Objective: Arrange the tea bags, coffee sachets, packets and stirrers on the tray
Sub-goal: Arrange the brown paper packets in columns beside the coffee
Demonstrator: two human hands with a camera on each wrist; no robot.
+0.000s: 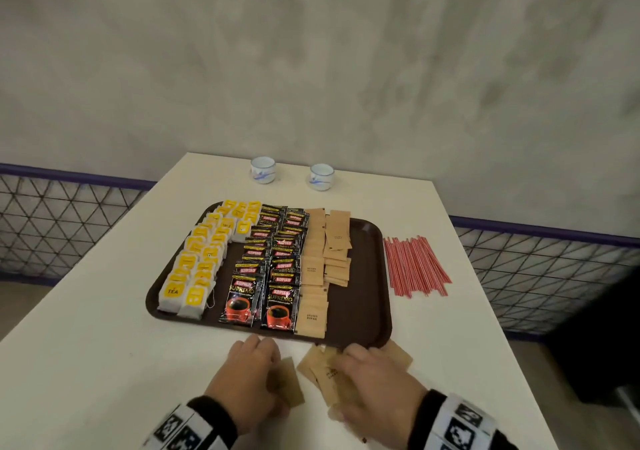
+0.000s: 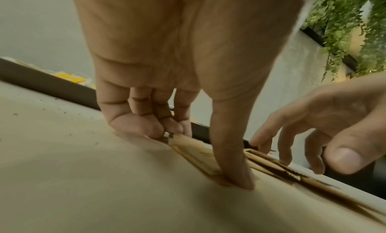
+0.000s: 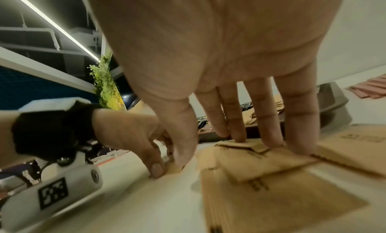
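A brown tray (image 1: 367, 276) holds rows of yellow tea bags (image 1: 201, 266), black coffee sachets (image 1: 270, 269) and brown sugar packets (image 1: 322, 266). Red stirrers (image 1: 415, 266) lie in a bunch on the table right of the tray. Several loose brown packets (image 1: 322, 370) (image 3: 261, 162) lie on the table just in front of the tray. My left hand (image 1: 273, 363) (image 2: 200, 155) pinches one brown packet (image 1: 289, 380) between thumb and curled fingers. My right hand (image 1: 360, 363) (image 3: 229, 142) rests with straight fingers on the loose pile.
Two small white cups (image 1: 262, 170) (image 1: 321, 176) stand at the back of the white table (image 1: 104, 311). A mesh fence runs behind the table on both sides. The tray's right strip is bare.
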